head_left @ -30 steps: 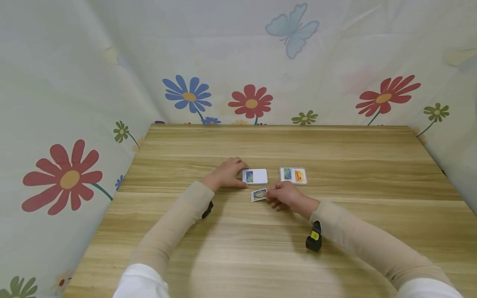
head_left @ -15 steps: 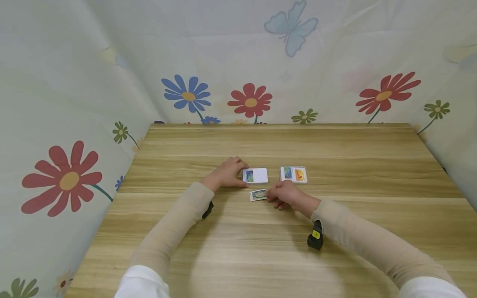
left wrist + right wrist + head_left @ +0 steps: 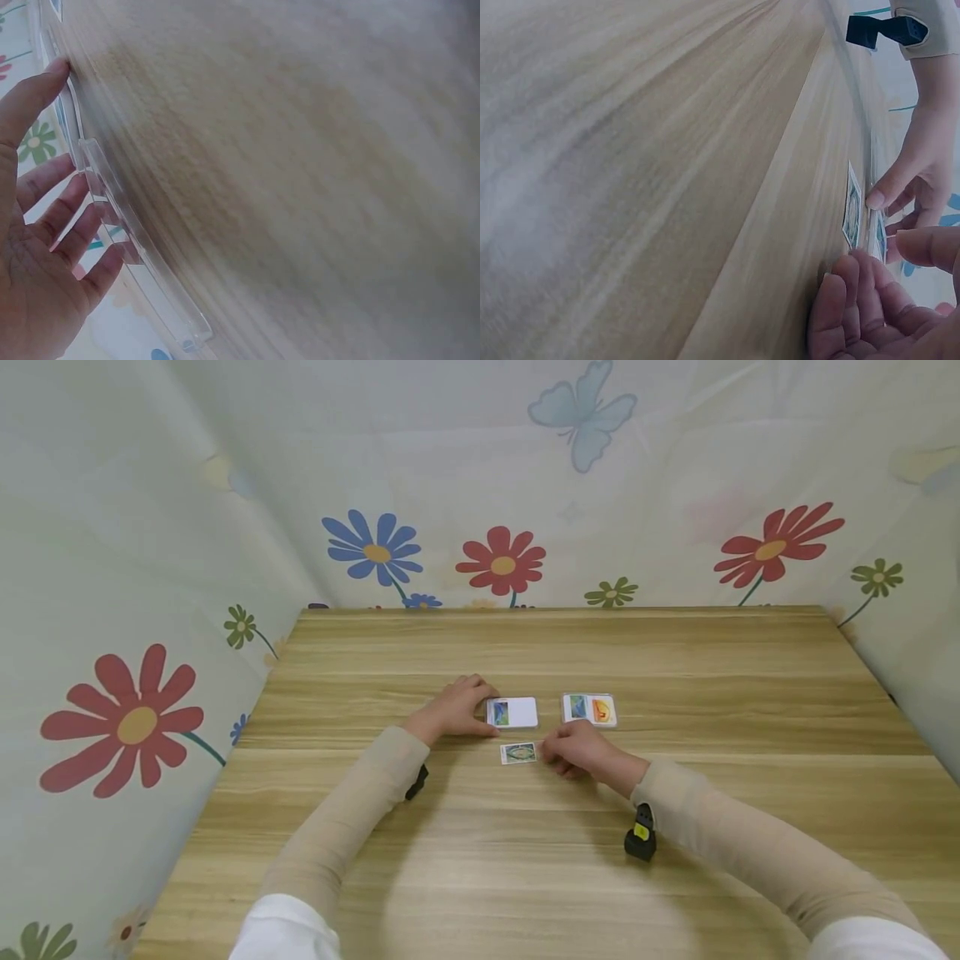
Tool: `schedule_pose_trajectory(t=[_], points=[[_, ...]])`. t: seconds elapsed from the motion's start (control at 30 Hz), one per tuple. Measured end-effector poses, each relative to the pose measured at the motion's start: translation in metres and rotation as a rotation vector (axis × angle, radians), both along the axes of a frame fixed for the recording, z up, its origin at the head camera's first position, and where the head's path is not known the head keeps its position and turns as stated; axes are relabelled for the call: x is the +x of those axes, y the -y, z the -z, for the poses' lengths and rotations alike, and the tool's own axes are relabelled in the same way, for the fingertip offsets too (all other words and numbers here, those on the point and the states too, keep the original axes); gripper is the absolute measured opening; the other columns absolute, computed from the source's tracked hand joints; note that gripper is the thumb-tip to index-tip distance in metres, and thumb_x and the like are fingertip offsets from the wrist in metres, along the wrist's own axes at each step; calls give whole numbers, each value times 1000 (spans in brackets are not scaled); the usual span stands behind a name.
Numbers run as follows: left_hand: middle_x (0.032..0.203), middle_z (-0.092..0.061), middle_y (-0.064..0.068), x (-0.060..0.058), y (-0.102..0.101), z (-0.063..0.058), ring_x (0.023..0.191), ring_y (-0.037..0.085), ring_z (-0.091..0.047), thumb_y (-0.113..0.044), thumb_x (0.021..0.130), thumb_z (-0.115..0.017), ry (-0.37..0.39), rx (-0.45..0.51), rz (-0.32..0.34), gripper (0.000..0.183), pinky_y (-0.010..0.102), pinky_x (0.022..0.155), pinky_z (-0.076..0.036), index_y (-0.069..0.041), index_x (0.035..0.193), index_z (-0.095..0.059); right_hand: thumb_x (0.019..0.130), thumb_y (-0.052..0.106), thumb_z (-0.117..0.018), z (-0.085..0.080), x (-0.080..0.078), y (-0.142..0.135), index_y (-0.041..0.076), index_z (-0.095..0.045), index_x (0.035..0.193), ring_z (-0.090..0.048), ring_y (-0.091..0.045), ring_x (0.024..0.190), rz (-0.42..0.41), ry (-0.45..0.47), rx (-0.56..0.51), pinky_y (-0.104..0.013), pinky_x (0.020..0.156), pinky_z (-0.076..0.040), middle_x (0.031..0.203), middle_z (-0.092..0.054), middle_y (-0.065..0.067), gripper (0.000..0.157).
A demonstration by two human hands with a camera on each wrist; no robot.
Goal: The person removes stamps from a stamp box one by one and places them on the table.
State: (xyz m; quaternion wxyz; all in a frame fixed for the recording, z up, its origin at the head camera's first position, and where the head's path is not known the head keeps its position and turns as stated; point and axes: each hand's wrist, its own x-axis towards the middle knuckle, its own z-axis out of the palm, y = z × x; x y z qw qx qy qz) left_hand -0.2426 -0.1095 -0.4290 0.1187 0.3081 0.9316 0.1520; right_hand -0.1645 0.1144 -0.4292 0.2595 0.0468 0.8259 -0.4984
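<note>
My left hand (image 3: 456, 706) holds the left end of a clear plastic card case (image 3: 522, 712), thumb at the near edge and fingers at the far edge. On that case lies a white face with a small blue-green picture at its left. In the left wrist view the clear plastic (image 3: 154, 262) runs along the fingertips. A small picture card (image 3: 518, 753) lies flat on the table, nearer than the case. My right hand (image 3: 588, 750) is beside the card's right end. In the right wrist view its thumb stands apart from the fingers, whose tips are close to the card (image 3: 852, 206).
A second card case (image 3: 589, 710) showing a blue-green and an orange picture lies to the right, just beyond the right hand. The wooden table (image 3: 480, 860) reaches back to a flower-printed cloth (image 3: 420, 460), which also hangs along the left side.
The right hand has lowered the small card, turned it straighter and let it go flat on the table. That hand has drawn slightly right. The left hand has stayed at the case.
</note>
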Motion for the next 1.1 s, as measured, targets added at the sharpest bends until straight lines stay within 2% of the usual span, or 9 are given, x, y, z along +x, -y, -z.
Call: schedule_pose_trajectory(t=[0.37,0.53,0.67,0.83,1.1], points=[[120,-51,8,0,1,2,112,26,-45,-44,73,-73,-8,3,6,63,44,97,-37,-13,125,-54,86,16,-60,-4,-5,1,1,-65,91,-53,-14,66,-22,-118,93,-25,55,-46,78,-59,-6,16],[120,-51,8,-1,2,4,112,25,-45,-44,73,-73,-11,4,1,63,43,97,-36,-14,125,-54,85,16,-62,-7,-9,4,1,-65,93,-51,-15,70,-43,-215,142,-23,58,-43,86,-61,-9,18],[121,-51,7,-1,2,4,112,25,-45,-44,73,-73,-10,5,-7,62,43,97,-36,-14,124,-55,83,18,-63,-8,-13,7,0,-64,95,-53,-18,80,-38,-275,176,-25,66,-45,95,-63,-12,21],[122,-51,7,-1,1,4,113,25,-44,-45,73,-73,0,1,-19,64,44,97,-36,-14,125,-54,82,21,-64,-11,-19,12,1,-62,99,-55,-20,84,-16,-273,202,-29,72,-46,98,-62,-13,26],[123,-50,5,-1,1,2,113,23,-43,-46,73,-72,9,-16,-28,65,43,97,-36,-14,126,-53,80,22,-66,-15,-29,25,-2,-62,103,-54,-19,80,-12,-295,237,-25,66,-44,95,-61,-13,33]])
